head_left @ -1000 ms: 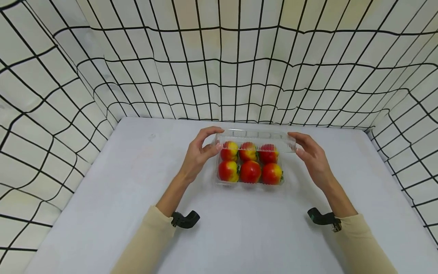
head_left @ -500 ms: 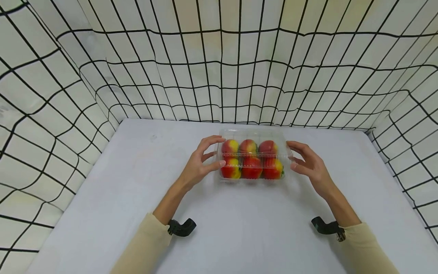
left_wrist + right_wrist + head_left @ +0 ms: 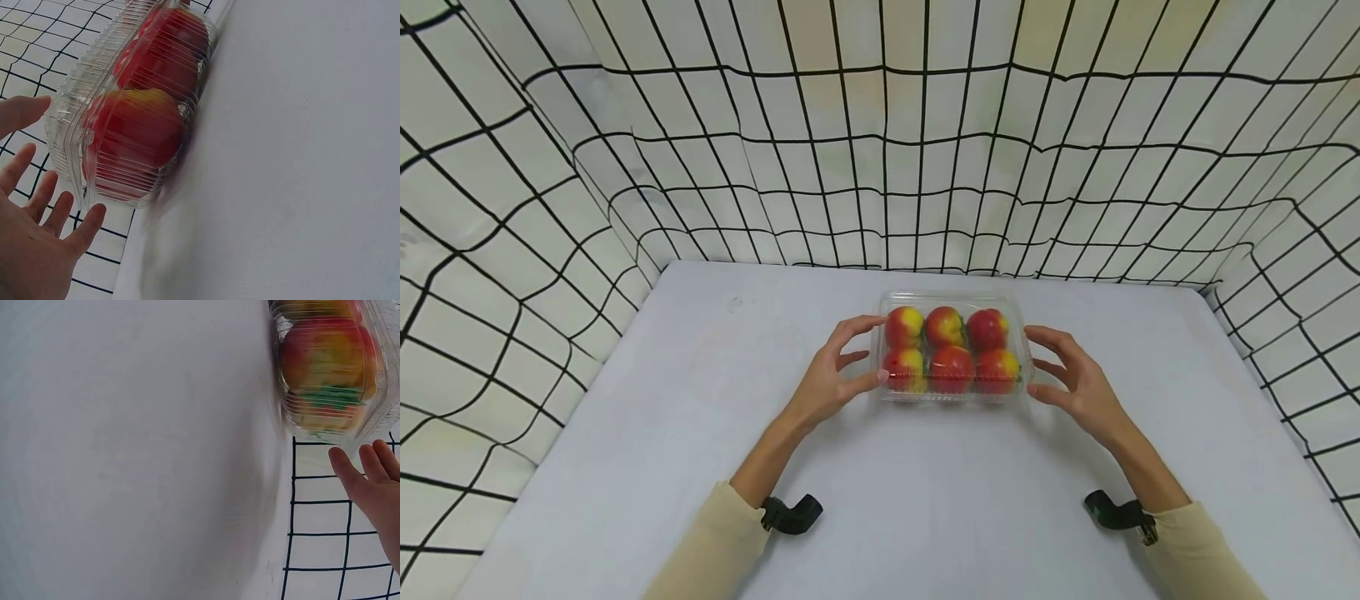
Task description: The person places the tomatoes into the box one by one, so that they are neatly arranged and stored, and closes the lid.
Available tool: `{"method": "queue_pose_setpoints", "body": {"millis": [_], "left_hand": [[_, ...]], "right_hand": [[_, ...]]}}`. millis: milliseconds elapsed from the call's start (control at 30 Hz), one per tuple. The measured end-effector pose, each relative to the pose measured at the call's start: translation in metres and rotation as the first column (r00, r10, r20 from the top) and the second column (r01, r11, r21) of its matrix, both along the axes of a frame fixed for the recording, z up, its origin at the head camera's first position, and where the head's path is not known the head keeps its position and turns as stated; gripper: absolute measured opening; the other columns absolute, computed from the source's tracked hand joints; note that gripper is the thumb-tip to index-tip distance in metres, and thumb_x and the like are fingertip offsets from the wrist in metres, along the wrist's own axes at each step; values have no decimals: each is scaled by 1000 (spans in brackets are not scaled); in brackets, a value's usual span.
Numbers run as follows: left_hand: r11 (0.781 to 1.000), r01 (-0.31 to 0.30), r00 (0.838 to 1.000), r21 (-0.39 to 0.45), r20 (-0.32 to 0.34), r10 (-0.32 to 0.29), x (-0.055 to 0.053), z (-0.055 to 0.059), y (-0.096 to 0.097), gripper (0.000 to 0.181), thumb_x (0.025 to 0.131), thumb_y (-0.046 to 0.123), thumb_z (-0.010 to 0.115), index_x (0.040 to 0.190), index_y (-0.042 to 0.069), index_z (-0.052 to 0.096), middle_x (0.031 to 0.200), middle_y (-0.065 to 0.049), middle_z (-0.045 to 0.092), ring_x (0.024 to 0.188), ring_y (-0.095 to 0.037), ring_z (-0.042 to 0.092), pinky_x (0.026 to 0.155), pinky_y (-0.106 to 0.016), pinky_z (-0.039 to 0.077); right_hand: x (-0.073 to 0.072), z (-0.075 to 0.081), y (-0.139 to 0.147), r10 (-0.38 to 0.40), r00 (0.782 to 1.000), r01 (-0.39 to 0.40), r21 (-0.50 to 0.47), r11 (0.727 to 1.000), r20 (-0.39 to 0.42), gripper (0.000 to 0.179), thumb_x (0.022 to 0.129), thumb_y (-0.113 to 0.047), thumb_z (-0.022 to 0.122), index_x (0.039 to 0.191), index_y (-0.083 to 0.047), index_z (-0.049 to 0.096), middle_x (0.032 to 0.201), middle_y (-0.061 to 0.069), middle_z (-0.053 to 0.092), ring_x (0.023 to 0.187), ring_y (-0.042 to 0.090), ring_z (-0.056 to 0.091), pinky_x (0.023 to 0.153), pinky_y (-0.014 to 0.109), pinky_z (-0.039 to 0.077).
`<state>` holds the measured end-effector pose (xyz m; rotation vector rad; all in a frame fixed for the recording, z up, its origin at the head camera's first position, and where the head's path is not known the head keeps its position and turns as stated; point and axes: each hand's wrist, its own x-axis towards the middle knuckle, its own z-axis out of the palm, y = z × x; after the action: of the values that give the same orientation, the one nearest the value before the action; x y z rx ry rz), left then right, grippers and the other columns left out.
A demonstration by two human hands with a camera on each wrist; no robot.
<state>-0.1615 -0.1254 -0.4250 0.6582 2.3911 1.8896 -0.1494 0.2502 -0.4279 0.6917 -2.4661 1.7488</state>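
Note:
A clear plastic clamshell box [image 3: 951,398] sits on the white table, with red-and-yellow fruits that look like apples [image 3: 952,368] in two rows inside. Its hinged lid [image 3: 951,297] lies down over the fruit. At the left end is my left hand [image 3: 827,379], thumb and forefinger by the lid's edge. Seen in the left wrist view, the fingers of this left hand [image 3: 40,244] are spread beside the box rim. My right hand [image 3: 1086,383] is at the right end. In the right wrist view, fingertips of the right hand [image 3: 375,487] are close to the rim; contact is unclear.
The white tabletop [image 3: 955,508] extends around the box. Black netting [image 3: 925,192] over pale walls rises behind the table and along both sides. A dark wrist camera [image 3: 793,514] sits by the left sleeve, another wrist camera [image 3: 1112,510] by the right.
The lid has swung down from raised to lying over the fruit. Both hands have moved down and toward the front with it, and stay at the two ends of the box.

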Motion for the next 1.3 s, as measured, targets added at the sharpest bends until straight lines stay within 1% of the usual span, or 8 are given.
{"method": "queue_pose_setpoints", "body": {"millis": [200,433,533,700,800,1000,1200,1300], "left_hand": [[1000,-8,1000,-24,14,9,3,-2,-1,75,88,13,78,155,21,45,160,-3,43,152,-34,35,118,-58,45],[999,-10,998,-44,57,12,6,-8,-3,79,87,11,79,157,20,42,162,-7,39,153,-37,33,118,-60,44],[998,-27,997,-56,73,31,7,-8,-3,77,87,10,80,155,17,44,160,-11,39,151,-40,36,116,-60,46],[997,-43,990,-70,131,52,8,-9,-5,71,88,11,80,152,14,48,157,-15,41,148,-40,43,112,-58,50],[996,-39,985,-76,165,52,9,-9,-7,68,89,12,79,151,14,50,154,-16,44,142,-39,50,108,-51,54],[997,-12,977,-71,213,27,9,-8,-8,66,91,11,78,151,16,49,136,-19,58,120,-32,63,90,-28,57],[999,18,962,-37,272,-8,9,-8,-9,67,92,9,76,151,17,47,116,-17,65,96,-19,67,69,-30,58],[999,34,959,-17,282,-28,9,-8,-10,66,93,9,76,150,16,45,106,-13,66,87,-22,70,65,-31,57]], "right_hand": [[2,-2,2,-7,999,7,19,1000,32,73,88,10,71,153,4,39,156,25,39,142,1,42,107,10,47],[5,-3,2,-58,994,51,78,996,95,72,91,2,72,155,-2,39,158,20,42,137,3,46,104,9,47],[7,-2,1,-70,989,59,85,995,129,70,93,-1,71,155,-1,38,157,20,42,132,2,47,102,9,48],[8,-1,1,-66,982,52,78,996,179,64,96,-4,67,153,0,39,154,22,43,125,-1,50,96,9,51],[8,-1,2,-60,978,45,76,996,200,60,97,-4,65,152,0,40,150,23,46,121,-1,54,93,10,53],[8,-1,3,-35,966,22,55,998,255,55,100,-6,61,150,-2,40,134,22,54,108,3,63,86,18,58],[6,-4,6,13,961,-13,-1,1000,278,46,100,-1,58,142,-3,41,114,11,61,88,14,70,79,26,61],[4,-5,6,41,959,-33,-33,999,281,42,99,2,58,138,-5,42,106,4,64,84,16,70,76,26,60]]}}
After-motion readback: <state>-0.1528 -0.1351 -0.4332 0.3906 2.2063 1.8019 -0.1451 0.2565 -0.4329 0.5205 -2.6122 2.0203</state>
